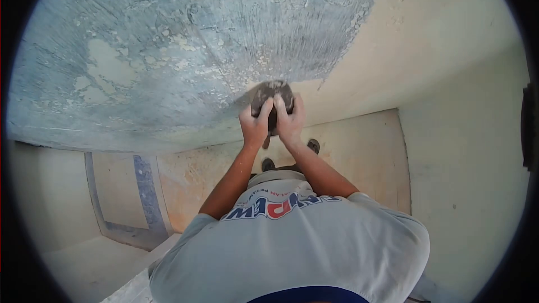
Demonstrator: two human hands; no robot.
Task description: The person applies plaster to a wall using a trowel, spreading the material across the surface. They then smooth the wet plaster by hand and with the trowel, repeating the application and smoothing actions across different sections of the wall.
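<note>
Both hands grip a dark, dusty sheet that looks like sandpaper (272, 87), held flat against the wall. My left hand (255, 124) has its fingers closed around the sheet's left side. On the other side, my right hand (290, 123) is wrapped over the right edge, and the two thumbs lie close together in the middle. Pale dust coats the fingers. Worn blue-grey paint with cream patches covers the wall (185, 33) above and left of the sheet, while smooth cream surface begins just to its right.
A dusty floor (353, 146) lies below, with my shoes (313, 145) near the wall's foot. A pale side wall (460, 168) rises at the right, with a dark object (528, 126) at its far edge. At lower left is an opening with a blue-patched border (147, 191).
</note>
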